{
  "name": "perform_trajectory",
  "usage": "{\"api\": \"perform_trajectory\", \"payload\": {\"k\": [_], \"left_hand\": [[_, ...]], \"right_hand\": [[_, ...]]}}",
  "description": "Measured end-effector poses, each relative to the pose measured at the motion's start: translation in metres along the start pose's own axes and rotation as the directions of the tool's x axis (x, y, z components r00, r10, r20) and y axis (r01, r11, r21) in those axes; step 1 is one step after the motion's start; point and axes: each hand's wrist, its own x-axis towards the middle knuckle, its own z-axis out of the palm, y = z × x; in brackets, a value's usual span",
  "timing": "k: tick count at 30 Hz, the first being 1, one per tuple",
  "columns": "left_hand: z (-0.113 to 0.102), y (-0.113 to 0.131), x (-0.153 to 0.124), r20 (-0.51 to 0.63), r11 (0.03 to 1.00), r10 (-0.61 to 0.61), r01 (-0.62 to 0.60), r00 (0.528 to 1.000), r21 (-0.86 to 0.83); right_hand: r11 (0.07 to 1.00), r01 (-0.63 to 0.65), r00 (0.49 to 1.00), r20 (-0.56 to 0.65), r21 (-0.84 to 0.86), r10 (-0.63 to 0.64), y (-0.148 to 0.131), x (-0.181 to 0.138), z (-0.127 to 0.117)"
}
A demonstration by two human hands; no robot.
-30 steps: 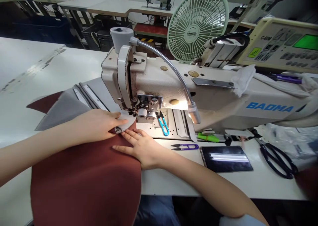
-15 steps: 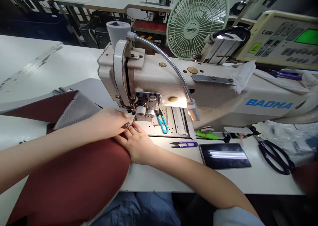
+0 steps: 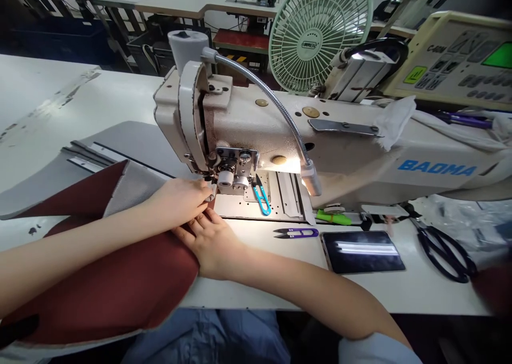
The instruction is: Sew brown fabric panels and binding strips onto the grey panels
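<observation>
Fabric's swung left over the last second: the red-brown fabric (image 3: 120, 284) used to run down under our right wrist, and now its bulk sits left of both arms and hangs over the near edge of the worktop (image 3: 280, 292). Both hands have closed in on the presser foot (image 3: 228, 180).

Left hand (image 3: 182, 196): fingertips bunched, grip pinching the fabric's edge just beside the foot.

Right hand (image 3: 210, 241): flat, fingers extended, pressing the fabric onto the worktop, its fingertips touching the left hand.

Grey underside (image 3: 128, 188) is folded up behind the left wrist.

Progress, as we read it: the edge sits at the foot of the BAOMA sewing machine (image 3: 280, 134), but we can't tell whether it's under the needle. No fabric shows to the right of the foot and no stitch line is visible, so we'd call this early. Nearly all of the piece is on the feed side.

Blue thread snips (image 3: 262, 197) are on the machine bed, purple thread snips (image 3: 296, 232) and black scissors (image 3: 446, 253) on the worktop, all untouched.
</observation>
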Motion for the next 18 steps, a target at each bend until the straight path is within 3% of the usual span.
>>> {"api": "perform_trajectory", "payload": {"k": [7,11,15,18], "left_hand": [[0.024,-0.009,0.004,-0.121,0.999,-0.039,0.039,0.992,0.0],[0.024,-0.009,0.004,-0.166,0.999,-0.045,0.044,0.985,-0.009],[0.01,-0.006,-0.028,-0.15,0.987,0.055,-0.031,0.987,0.157],[0.005,-0.006,-0.06,-0.202,0.961,0.052,0.006,0.978,0.278]], "right_hand": [[0.998,-0.009,0.995,-0.095,-0.058,0.003,0.008,0.009,0.007],[0.996,0.005,0.989,-0.146,-0.087,-0.018,0.016,0.012,0.011],[0.977,0.004,0.978,-0.201,-0.211,-0.048,0.002,0.002,0.014],[0.948,0.038,0.978,-0.181,-0.317,-0.1,-0.017,-0.012,0.015]]}}
